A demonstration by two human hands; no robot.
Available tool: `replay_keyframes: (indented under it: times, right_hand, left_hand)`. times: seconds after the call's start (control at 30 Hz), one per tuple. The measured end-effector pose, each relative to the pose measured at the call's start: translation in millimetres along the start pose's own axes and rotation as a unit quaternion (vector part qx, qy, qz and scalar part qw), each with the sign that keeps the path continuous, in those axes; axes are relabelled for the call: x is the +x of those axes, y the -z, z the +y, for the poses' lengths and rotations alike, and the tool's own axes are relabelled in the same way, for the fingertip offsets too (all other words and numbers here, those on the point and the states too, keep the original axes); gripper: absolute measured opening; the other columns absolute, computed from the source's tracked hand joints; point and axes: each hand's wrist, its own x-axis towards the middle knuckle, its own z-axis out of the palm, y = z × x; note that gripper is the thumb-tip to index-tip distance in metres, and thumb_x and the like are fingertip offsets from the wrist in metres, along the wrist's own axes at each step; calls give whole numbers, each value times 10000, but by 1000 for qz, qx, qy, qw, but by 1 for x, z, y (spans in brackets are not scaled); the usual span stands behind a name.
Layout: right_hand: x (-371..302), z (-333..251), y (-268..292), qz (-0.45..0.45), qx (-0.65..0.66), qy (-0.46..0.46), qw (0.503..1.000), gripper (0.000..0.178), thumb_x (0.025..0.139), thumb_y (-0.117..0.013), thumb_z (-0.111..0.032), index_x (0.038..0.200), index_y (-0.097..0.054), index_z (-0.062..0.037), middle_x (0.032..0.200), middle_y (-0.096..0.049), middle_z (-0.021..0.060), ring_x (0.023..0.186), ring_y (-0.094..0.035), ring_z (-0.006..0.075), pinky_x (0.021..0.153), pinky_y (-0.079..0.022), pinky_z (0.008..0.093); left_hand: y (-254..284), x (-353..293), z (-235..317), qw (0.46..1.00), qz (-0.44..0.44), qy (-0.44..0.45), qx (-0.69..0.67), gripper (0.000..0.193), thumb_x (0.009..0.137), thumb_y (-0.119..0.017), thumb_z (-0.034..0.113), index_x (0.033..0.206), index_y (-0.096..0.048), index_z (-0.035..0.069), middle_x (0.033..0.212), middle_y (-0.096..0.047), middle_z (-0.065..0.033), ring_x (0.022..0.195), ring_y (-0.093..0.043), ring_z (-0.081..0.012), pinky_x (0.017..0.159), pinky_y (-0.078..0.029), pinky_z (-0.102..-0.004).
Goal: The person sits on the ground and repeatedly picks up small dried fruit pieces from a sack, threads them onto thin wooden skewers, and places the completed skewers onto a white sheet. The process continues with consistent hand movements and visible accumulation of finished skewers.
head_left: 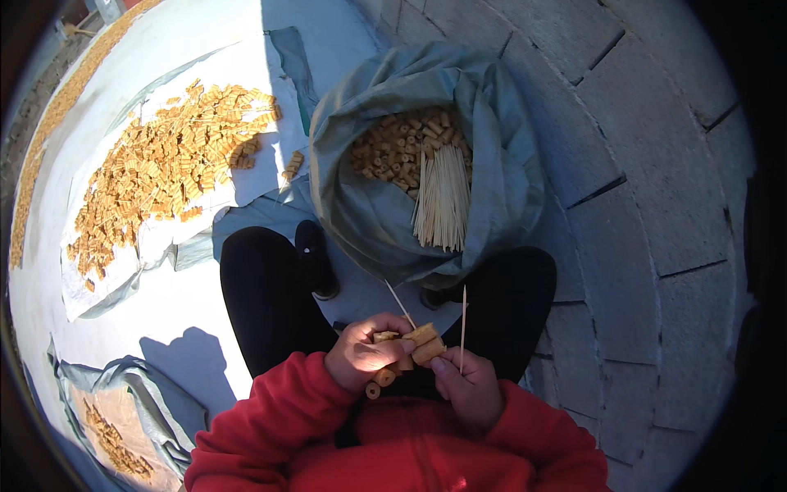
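The frame rim is black at the right edge and lower left, cutting off the stone-block paving (639,164) on the right and the edge strip of tan pieces (49,123) at upper left; the lower-left grey sack (156,402) is only partly in view, its contents (115,447) small and hard to make out; the person's red sleeves (393,451) fill the lower centre and hide the wrists; black trousers (262,295) and one dark shoe (316,258) show above them, the second shoe is mostly hidden under the open sack.

Left hand (361,354), lower centre: fingers curled shut around a skewer (400,305) threaded with short tan tube-shaped pieces (422,343); several pieces protrude below the palm; the exact count is hidden by the fingers.

Right hand (469,385), just right of the left hand: thumb and fingers pinched closed on a second thin stick (463,324), which stands nearly upright; its fingertips touch the threaded pieces.

Centre top: an open grey woven sack (508,164) holds loose tan tubes (393,148) and a bundle of pale sticks (443,197) leaning at its near wall.

Upper left: a white sheet (246,184) carries a spread of threaded pieces (164,172); individual items blur together.
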Motion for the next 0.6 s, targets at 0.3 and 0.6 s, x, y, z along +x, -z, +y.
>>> replay_keyframes:
  times: [0.3, 0.6]
  right_hand:
    - [-20, -21, 26, -85, -66, -54, 993, 180, 922, -477, -118, 974, -588, 14, 579, -491, -11, 487, -418, 36, 468, -350, 193]
    - [-32, -43, 38, -181, -148, -83, 969, 181, 922, -520, -155, 990, -599, -8, 677, -558, -6, 609, -502, 39, 559, -409, 207]
  left_hand:
    - [33, 6, 16, 980, -85, -96, -154, 125, 792, -601, 25, 908, -557, 42, 1023, -538, -163, 825, -576, -235, 727, -496, -348]
    - [41, -1, 34, 975, -201, -96, -18, 149, 812, -585, 26, 955, -557, 59, 1038, -549, -121, 872, -569, -163, 793, -472, -302]
